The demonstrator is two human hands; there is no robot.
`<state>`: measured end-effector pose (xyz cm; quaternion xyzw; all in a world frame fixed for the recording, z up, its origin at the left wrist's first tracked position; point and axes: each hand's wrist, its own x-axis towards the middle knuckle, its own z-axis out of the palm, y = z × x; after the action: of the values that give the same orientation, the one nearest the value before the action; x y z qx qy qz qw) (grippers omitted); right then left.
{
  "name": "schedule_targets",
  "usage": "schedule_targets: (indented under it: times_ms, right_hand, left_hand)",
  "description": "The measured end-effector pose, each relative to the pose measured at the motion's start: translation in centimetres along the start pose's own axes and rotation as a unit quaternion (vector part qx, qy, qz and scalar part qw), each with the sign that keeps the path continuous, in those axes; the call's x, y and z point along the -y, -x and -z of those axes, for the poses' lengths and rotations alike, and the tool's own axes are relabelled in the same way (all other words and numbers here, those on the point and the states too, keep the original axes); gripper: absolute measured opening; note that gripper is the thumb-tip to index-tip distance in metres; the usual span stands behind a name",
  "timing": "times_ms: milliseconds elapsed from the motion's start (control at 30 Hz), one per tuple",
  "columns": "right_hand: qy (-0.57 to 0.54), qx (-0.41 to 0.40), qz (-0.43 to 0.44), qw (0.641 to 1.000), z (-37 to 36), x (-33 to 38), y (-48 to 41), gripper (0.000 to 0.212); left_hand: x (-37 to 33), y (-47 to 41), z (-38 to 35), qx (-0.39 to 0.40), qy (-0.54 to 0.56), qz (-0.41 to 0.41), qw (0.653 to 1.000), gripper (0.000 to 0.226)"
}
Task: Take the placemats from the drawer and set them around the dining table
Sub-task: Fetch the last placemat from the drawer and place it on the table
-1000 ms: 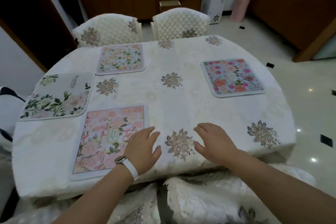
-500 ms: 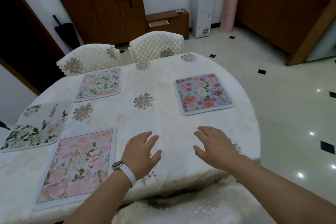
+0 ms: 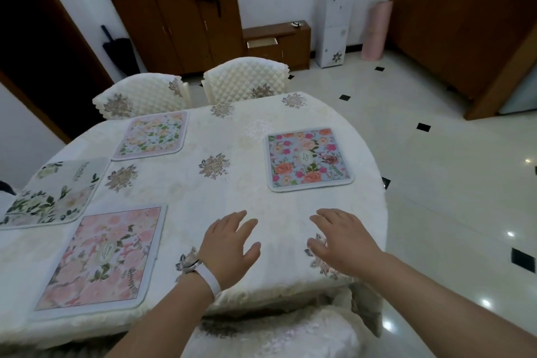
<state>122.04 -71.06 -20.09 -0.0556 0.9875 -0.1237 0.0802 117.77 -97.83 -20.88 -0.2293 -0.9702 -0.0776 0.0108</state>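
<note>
Both your hands hover low over the bare near edge of the desk [image 3: 290,212], palms down. The left hand [image 3: 229,244], with a white band [image 3: 210,280] at its wrist, and the right hand [image 3: 340,244] each have their fingers spread and released, grasping nothing.

The laying looks close to done, so use this pause to check the spacing. The pink placemat [image 3: 101,256] and the leafy green placemat [image 3: 52,192] sit corner to corner, and you cannot tell whether they touch. Ease them apart with flat fingers and square each one to the desk edge. The stretch under your hands has no mat. If the open drawer [image 3: 261,43] in the low cabinet across the room holds another, it probably belongs here, in front of the near chair [image 3: 276,334].

Count what lies out:
- 4 placemats on the desk: the pink one at near left, the green one at far left, the pastel placemat [image 3: 154,134] by the far chairs and the blue placemat [image 3: 308,158] on the right, well apart from the rest.
- 2 quilted chairs [image 3: 244,78] at the far side, plus 1 near you.
- 1 drawer open.
</note>
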Motion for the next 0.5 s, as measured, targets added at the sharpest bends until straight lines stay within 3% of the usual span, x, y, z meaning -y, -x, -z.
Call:
schedule_targets:
  times_ms: [300, 500]
  right_hand:
    - [0.022, 0.001, -0.023, 0.999, 1.5, -1.0, 0.7, 0.059]
    - [0.034, -0.035, -0.077, 0.996, 2.8, -3.2, 1.5, 0.057]
  left_hand:
    - [-1.3, -1.7, -0.5, 0.012, 0.048, -0.02, 0.999, 0.055]
    - [-3.4, -3.9, -1.1, 0.042, 0.073, -0.063, 0.994, 0.068]
